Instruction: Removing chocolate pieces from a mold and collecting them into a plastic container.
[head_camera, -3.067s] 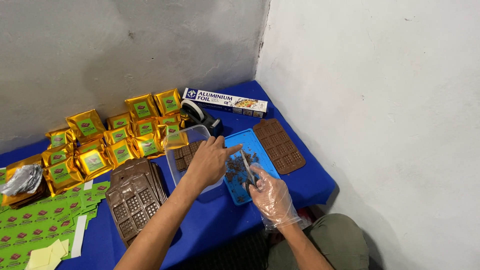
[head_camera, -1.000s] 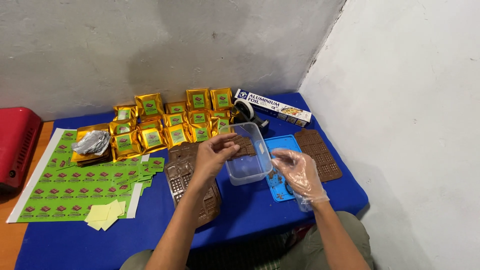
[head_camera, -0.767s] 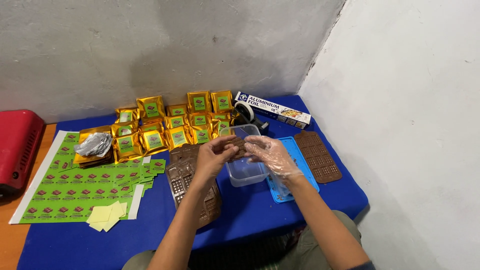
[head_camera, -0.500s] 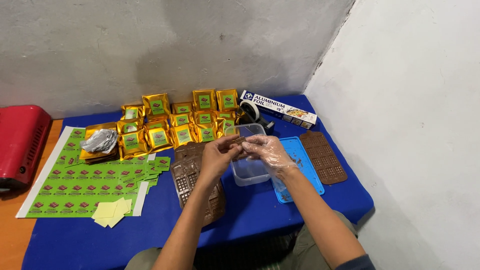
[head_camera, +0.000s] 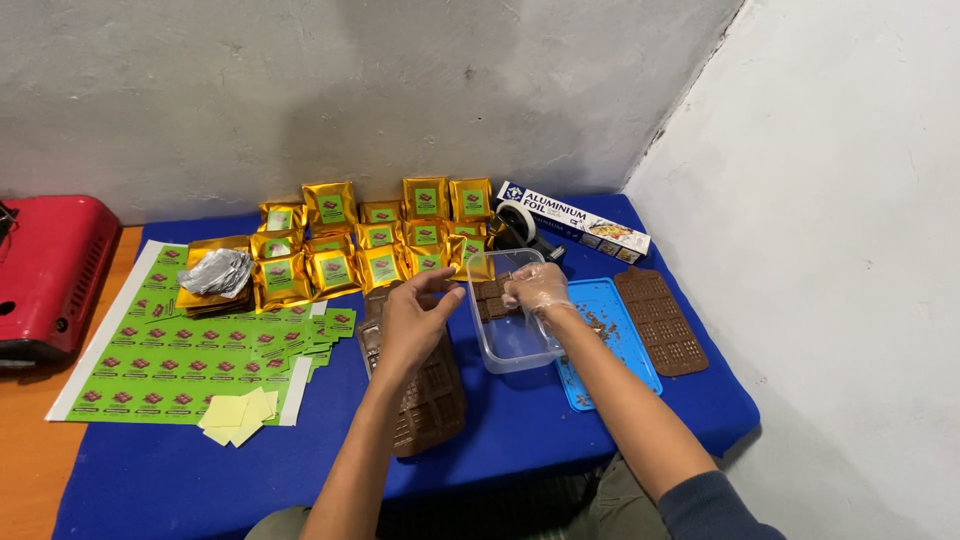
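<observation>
Head view: gloved right hand (head_camera: 535, 290) pinches brown chocolate pieces (head_camera: 492, 297) over the clear plastic rectangular container (head_camera: 510, 340); bare left hand (head_camera: 415, 320) half-open, holding nothing visible.

Single head-worn view, looking steeply down and forward from above a low blue cloth-covered table (head_camera: 600, 440), grey plastered wall (head_camera: 400, 90) at the far edge (white wall at right), forearms entering from bottom, moderately close.

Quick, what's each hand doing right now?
Left hand: bare, fingers loosely curled, nothing visible in its grasp, over the stack of brown moulds.
Right hand: gloved, reaching into the clear plastic container; grip cannot be told.
</observation>
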